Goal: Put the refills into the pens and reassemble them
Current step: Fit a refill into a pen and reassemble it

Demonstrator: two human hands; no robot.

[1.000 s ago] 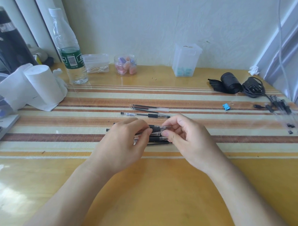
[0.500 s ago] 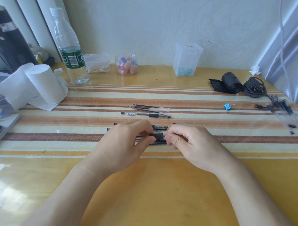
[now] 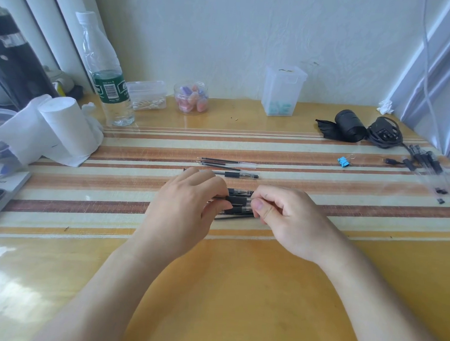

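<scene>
My left hand (image 3: 185, 206) and my right hand (image 3: 281, 215) meet over the middle of the striped mat, both pinching one pen with a black grip (image 3: 238, 200). The left hand holds its barrel side, the right thumb and fingers hold the tip end. More black-grip pens (image 3: 239, 211) lie under it, mostly hidden by my hands. A thin refill (image 3: 232, 217) pokes out below them. Farther back lie an assembled pen (image 3: 238, 174) and loose refills (image 3: 224, 163).
A water bottle (image 3: 105, 80), a paper roll (image 3: 66, 130), small plastic boxes (image 3: 147, 94) and a jar (image 3: 191, 98) stand at the back. A tall clear box (image 3: 284, 90), black strap and cable (image 3: 359, 128), blue clip (image 3: 344, 161) and bagged pens (image 3: 430, 171) are on the right.
Both hands have lowered slightly toward the pile of pens, and the right fingers have shifted closer along the held pen toward the left hand.
</scene>
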